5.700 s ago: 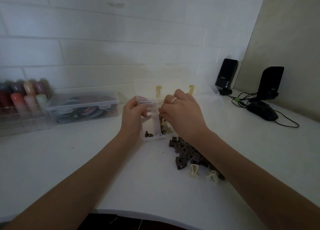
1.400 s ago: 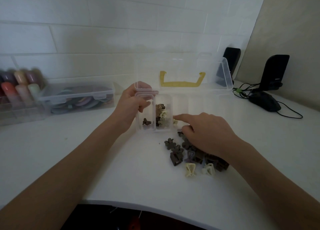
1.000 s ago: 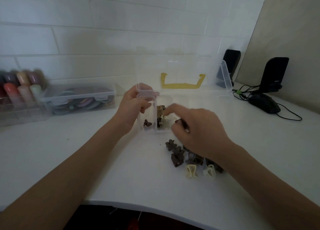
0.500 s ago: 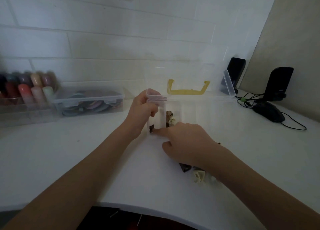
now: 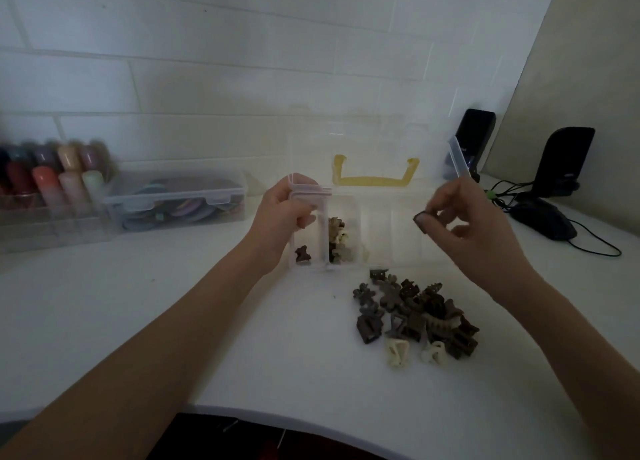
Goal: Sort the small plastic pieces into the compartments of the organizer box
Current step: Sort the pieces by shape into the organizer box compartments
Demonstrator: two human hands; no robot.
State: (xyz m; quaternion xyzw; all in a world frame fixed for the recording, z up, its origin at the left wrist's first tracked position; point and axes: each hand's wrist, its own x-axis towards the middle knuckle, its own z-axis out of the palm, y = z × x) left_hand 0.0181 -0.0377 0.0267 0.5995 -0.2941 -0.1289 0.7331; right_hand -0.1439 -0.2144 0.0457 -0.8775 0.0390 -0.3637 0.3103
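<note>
**Sorting in progress: one dark piece lifted, not yet placed**

Head view. The left hand (image 5: 284, 217) grips the far left corner of the clear organizer box (image 5: 398, 262), its fingers curled over the rim and thumb inside the leftmost compartment. That compartment holds a single dark piece (image 5: 302, 254); the one beside it to the right holds a small cluster of brown and cream pieces (image 5: 337, 240). The compartments further right appear empty, though the clear plastic makes this hard to confirm. The box lid stands open at the far side, showing a yellow handle (image 5: 375, 175).

The right hand (image 5: 474, 231) is raised above the right part of the box, its thumb and forefinger pinching one small dark piece (image 5: 421, 222); the remaining fingers are loosely spread. The unsorted pile (image 5: 415, 312), mostly dark with two cream pieces at its near edge, lies on the white bench (image 5: 173, 321) just near of the box.

Judgement: the step in hand is carrying a picked piece to its compartment. The next move calls for matching the piece's type to a compartment, lowering over it, and releasing. Most of the pile remains unsorted.
</note>
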